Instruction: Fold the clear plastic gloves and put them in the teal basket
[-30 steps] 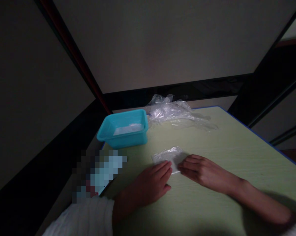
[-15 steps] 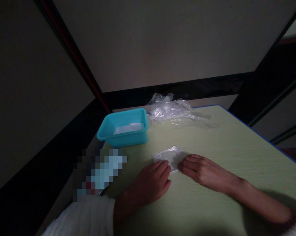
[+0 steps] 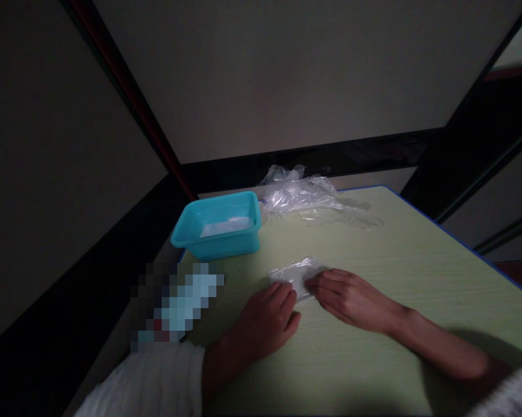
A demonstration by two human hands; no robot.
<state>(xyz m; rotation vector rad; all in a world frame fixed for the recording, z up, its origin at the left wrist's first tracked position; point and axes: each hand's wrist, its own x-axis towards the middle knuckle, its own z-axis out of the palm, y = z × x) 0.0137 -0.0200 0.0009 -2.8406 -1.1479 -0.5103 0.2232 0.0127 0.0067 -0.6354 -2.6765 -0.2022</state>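
Note:
A folded clear plastic bag (image 3: 302, 271), small and flat, lies on the table in front of me. My left hand (image 3: 267, 318) rests at its near left corner, fingers curled down onto the plastic and thumb a little apart. From the right, my right hand (image 3: 348, 298) presses its bent fingertips together on the bag's right side. The fingertips of both hands partly cover the plastic. Behind it, a heap of loose, crumpled clear plastic bags (image 3: 302, 194) spreads along the table's far edge.
A turquoise plastic basket (image 3: 217, 246) stands at the far left, with flat clear plastic pieces (image 3: 227, 226) inside. A blurred-out light blue object (image 3: 187, 301) lies left of my left hand. The pale green table (image 3: 417, 260) has a blue edge and meets a wall panel.
My right hand has slid slightly left over the folded bag, closer to my left hand. The left hand has barely shifted, its thumb a bit more apart. Basket and heap are unchanged.

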